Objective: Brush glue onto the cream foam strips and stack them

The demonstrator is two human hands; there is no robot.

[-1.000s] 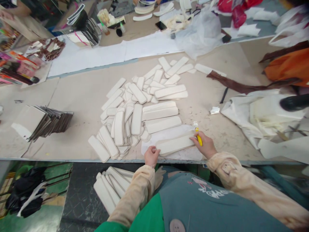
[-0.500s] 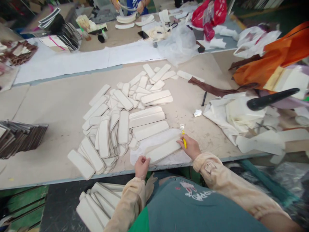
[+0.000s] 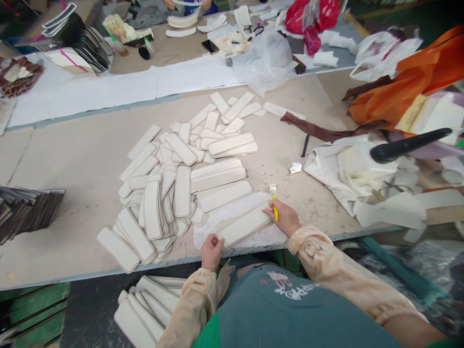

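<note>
At the table's near edge lies a long cream-white panel (image 3: 246, 224) with rounded ends, on a white sheet (image 3: 261, 237). My left hand (image 3: 212, 250) pinches its left end between thumb and finger. My right hand (image 3: 284, 217) is closed around a slim yellow-handled tool (image 3: 275, 209) at the panel's right end, its fingertips by the panel's edge. The tool's pale tip points away from me; its kind is too small to tell. Just beyond lies another similar panel (image 3: 224, 195), and a loose heap of matching panels (image 3: 154, 208) spreads to the left.
More pale panels (image 3: 141, 309) rest below the table edge. A stack of dark-edged pieces (image 3: 29, 210) stands at far left. On the right are a white container (image 3: 362, 166) with a black handle, brown cloth (image 3: 315, 129) and orange fabric (image 3: 398, 99). A co-worker's hands show at the back.
The view has shifted slightly, so the table contents sit a little further left and up. Both my hands keep nearly the same places on the panel and tool.
</note>
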